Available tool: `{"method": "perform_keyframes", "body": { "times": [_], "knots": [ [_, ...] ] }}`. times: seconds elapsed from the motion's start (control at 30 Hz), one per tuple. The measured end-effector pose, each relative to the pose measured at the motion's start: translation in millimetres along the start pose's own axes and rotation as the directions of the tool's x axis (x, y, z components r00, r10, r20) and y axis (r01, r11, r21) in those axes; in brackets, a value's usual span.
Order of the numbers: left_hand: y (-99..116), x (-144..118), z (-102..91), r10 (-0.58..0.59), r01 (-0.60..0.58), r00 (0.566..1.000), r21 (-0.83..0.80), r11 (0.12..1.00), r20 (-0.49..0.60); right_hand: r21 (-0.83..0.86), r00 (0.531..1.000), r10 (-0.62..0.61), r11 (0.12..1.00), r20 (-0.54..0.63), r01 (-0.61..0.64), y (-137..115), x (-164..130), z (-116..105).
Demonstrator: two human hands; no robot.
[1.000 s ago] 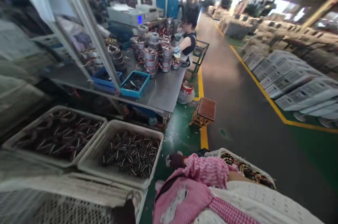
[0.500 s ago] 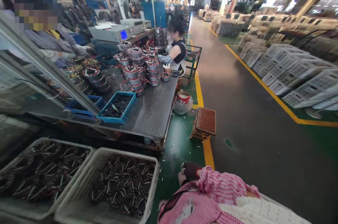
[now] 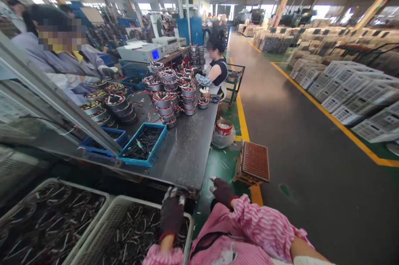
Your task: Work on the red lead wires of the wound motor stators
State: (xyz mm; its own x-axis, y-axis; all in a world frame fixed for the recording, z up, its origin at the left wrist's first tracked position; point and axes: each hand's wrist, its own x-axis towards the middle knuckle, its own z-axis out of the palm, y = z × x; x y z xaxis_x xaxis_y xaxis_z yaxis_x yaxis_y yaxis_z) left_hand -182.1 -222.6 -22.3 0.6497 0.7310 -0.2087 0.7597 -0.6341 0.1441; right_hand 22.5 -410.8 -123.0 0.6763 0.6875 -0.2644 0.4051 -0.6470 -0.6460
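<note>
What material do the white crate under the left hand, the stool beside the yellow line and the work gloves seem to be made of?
Crate: looks like moulded plastic, matte off-white, with lattice walls.
Stool: probably a wooden frame with a reddish-brown woven seat; the grid texture suggests cane or plastic strip.
Gloves on the left hand and right hand: dark knitted fabric with pale fingertips.

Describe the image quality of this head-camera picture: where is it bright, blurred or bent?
Head view: the far hall openings are blown out by daylight; straight lines bow, such as the yellow floor line, from the wide lens; the near crates of coils at lower left smear softly; the gloved left hand and right hand read fairly sharp.
</note>
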Motion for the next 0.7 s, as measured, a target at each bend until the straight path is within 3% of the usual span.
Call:
{"method": "perform_keyframes", "body": {
  "times": [0.1, 0.17, 0.27, 0.37, 0.43, 0.57, 0.7],
  "knots": [
    [38.3, 65.0, 20.5, 0.044, -0.057, 0.989, 0.092, 0.994, 0.140, -0.111, 0.990, -0.110, 0.989, -0.093, 0.100, -2.6, 50.5, -12.3],
    [58.7, 103.1, 35.8, 0.071, -0.092, 0.983, 0.115, 0.989, 0.169, -0.188, 0.969, -0.229, 0.960, -0.090, 0.210, -3.9, 87.1, -18.1],
    [76.3, 150.7, 54.5, 0.126, -0.140, 0.979, 0.074, 0.987, 0.162, -0.231, 0.919, -0.380, 0.890, 0.104, 0.393, -5.2, 147.9, -30.3],
    [89.7, 197.9, 56.7, 0.127, -0.130, 0.978, 0.004, 0.992, 0.164, -0.223, 0.845, -0.449, 0.827, 0.291, 0.517, -7.4, 224.1, -54.9],
    [102.0, 235.3, 49.2, 0.100, -0.099, 0.982, -0.011, 0.995, 0.162, -0.236, 0.855, -0.433, 0.833, 0.286, 0.501, -10.3, 284.3, -75.8],
    [133.0, 313.0, 33.4, 0.018, -0.017, 0.985, -0.004, 1.000, 0.170, -0.293, 0.943, -0.315, 0.896, 0.111, 0.334, -13.8, 400.9, -112.8],
    [149.1, 350.6, 36.5, 0.057, -0.054, 0.985, -0.023, 0.998, 0.162, -0.303, 0.972, -0.215, 0.937, -0.100, 0.176, -8.4, 471.3, -134.3]
  ]
}}
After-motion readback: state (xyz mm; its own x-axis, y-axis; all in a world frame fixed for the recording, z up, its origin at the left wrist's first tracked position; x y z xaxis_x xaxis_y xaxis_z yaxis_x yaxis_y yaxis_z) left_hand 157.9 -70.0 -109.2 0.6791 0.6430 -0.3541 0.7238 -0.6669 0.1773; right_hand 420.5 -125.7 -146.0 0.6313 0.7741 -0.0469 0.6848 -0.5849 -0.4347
